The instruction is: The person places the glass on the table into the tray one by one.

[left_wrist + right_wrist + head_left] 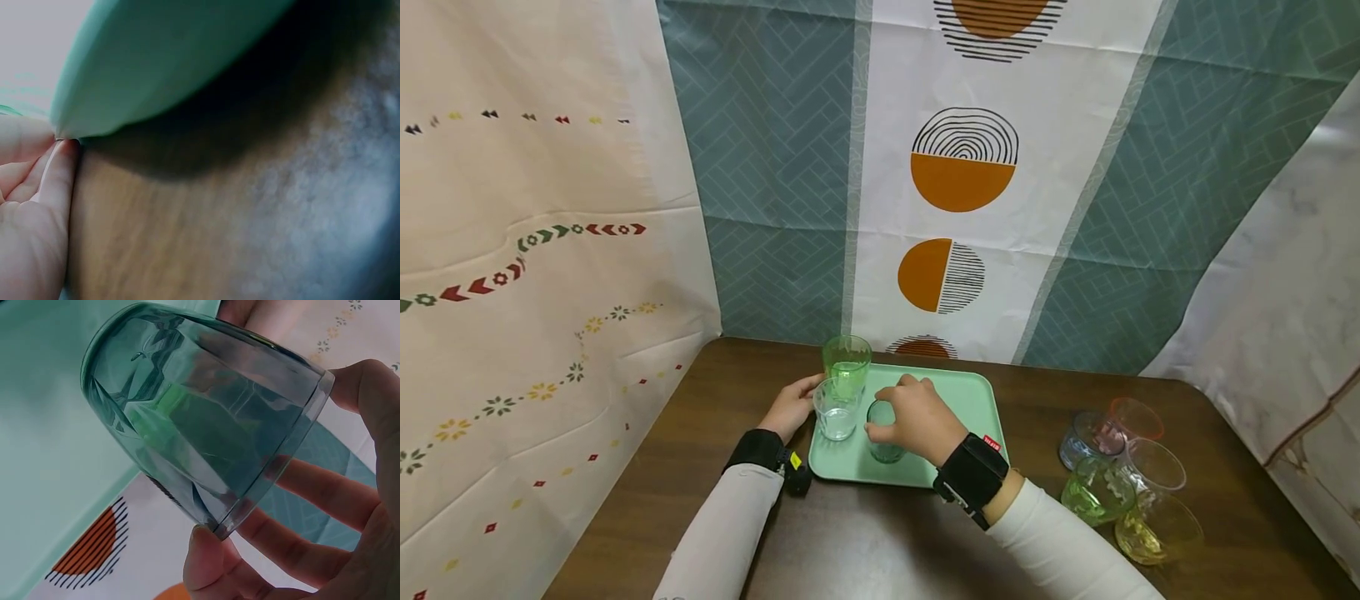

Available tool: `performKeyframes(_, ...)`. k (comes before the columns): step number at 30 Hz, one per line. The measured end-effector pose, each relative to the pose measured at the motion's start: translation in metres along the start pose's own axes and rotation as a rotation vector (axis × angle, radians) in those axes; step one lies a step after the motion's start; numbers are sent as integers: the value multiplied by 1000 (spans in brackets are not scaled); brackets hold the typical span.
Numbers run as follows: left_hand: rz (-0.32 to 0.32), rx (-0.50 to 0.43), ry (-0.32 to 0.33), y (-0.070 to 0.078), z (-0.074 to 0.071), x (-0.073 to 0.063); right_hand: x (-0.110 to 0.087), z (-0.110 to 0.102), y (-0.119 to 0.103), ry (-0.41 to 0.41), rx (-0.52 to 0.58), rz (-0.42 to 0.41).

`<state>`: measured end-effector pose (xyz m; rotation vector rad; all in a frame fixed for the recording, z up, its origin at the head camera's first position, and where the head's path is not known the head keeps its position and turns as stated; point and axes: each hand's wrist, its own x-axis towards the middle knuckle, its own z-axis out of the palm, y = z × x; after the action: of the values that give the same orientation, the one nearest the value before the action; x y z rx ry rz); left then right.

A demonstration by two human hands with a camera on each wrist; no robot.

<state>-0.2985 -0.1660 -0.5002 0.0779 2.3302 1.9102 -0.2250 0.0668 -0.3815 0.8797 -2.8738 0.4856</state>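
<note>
A light green tray (955,398) lies on the table. My right hand (919,418) holds a teal drinking glass (206,419) by its rim, thumb on one side and fingers on the other; its base is over the tray, and I cannot tell whether it touches. My left hand (790,410) pinches the left edge of the tray, fingertips meeting at its rim in the left wrist view. On the tray's left part stand a clear glass (835,425) and, behind it, a taller green glass (847,352).
At the table's right stand several more glasses close together: a blue one (1075,450), a red-rimmed one (1137,418), a clear one (1157,465), a green one (1090,504) and a yellow one (1142,533). Patterned cloths (775,167) hang behind and beside the table.
</note>
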Motion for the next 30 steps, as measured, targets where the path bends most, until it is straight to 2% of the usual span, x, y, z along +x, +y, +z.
performKeyframes(8, 2, -16, -1, -3, -2, 4, 2, 6, -15, 15, -15, -38)
performKeyframes(17, 0, -17, -16, -9, -1, 7, 4, 15, -32, -17, -27, -25)
performKeyframes(23, 14, -17, -20, -4, -1, 2, 7, 24, -42, -16, -56, -29)
performKeyframes(30, 20, -13, -22, -2, -2, 1, 12, 32, -52, 32, -106, -20)
